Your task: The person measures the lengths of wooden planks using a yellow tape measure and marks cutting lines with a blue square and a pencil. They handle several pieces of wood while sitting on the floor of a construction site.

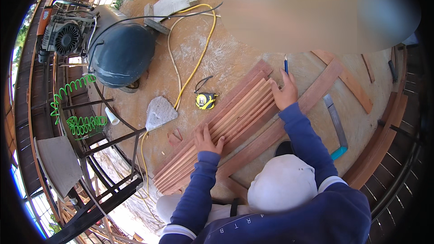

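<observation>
L hand [209, 141] rests on a row of wood strips [239, 113], fingers spread apart, thumb out to the side. R hand [285, 94] is at the strips' far end w/ blue pencil [286, 66] clamped in its fingers, tip pointing away; thumb by the strip ends. Strips lie side by side, diag. in front of the person, next to a wider reddish board [258, 69]. Long plank [318, 86] runs roughly parallel on R. Yellow/blk tape meas. [206, 101] sits on floor [217, 54] L of strips; yellow cord [193, 72] & dk compressor tank [124, 56] further L.
</observation>
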Tool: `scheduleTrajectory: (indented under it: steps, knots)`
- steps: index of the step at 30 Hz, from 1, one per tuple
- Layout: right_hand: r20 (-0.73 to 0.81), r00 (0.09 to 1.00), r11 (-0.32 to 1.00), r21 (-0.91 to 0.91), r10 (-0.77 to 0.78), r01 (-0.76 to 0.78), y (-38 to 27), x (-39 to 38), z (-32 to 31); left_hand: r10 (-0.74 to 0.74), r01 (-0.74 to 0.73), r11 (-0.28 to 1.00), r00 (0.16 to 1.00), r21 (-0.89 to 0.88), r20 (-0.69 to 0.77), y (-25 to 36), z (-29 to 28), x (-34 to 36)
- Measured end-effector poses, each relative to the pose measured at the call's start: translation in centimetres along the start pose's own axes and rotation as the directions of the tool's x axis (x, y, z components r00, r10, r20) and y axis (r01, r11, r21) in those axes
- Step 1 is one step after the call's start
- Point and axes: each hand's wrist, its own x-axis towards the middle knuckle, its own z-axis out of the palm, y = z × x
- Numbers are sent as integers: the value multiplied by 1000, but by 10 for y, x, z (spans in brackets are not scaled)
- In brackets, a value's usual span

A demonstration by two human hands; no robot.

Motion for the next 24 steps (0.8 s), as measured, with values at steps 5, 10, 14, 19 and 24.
scheduleTrajectory:
  steps: [5,10,14,19,24]
  knots:
    - [-247,966,976,-183,72,-119,69,-60,-125,202,-189,976,971,-107,131,58,19,2]
    - [-514,754,605,-467,408,-645,183,-174,-222,269,-255,962,946,-97,183,115,42,13]
    - [-517,592,484,-342,619,-805,222,-203,-224,348,-342,937,911,-66,221,143,63,37]
    - [-547,514,424,-292,661,-857,233,-200,-221,321,-340,939,916,43,242,162,79,45]
    - [-631,518,391,-343,577,-854,242,-198,-229,354,-385,913,912,133,209,158,93,40]
